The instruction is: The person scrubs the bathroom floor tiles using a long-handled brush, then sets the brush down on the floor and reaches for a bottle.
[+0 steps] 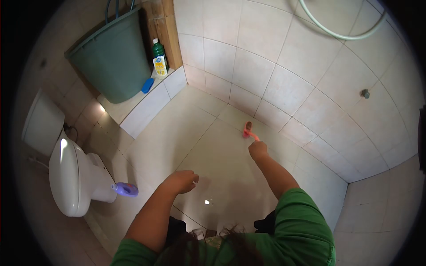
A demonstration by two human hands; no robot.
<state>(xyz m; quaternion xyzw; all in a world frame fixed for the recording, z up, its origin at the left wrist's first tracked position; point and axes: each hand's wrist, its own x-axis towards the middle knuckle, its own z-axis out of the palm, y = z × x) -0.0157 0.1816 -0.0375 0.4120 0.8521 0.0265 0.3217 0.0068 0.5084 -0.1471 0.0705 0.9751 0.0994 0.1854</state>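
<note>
In the head view, my right hand (258, 150) is closed around the handle of a pink-orange scrub brush (248, 129). The brush head is at the floor close to the foot of the right-hand tiled wall. My left hand (181, 181) hovers over the floor at the middle, its fingers curled in. A small pale spot shows at those fingertips, too small to identify. Below the left hand, a bright white patch (207, 202) lies on the tiled floor (195, 128); whether it is foam or reflected light I cannot tell.
A white toilet (66, 177) stands at left, with a purple bottle (126, 189) lying beside its base. On a tiled ledge (148, 108) are a large grey-green bin (113, 57), a green bottle (159, 57) and a blue brush or sponge (147, 85). A pale hose (330, 31) hangs upper right.
</note>
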